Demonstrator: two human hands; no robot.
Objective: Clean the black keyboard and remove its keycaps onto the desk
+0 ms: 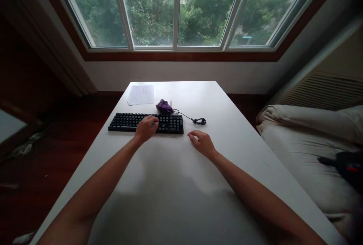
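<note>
Broad windows are backing a white table; a black keyboard is lying toward its far left. Loosely curled, gripping nothing, the left hand is covering part of it, perhaps touching; the right hand, half-curled, empty, is waiting near its right end.

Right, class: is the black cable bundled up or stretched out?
Partly bundled: the black cable gathers into a small bundle beyond the right hand, but elsewhere runs loose toward the keyboard.

left hand: bare | right hand: bare | forearms: bare (wrists too)
</note>
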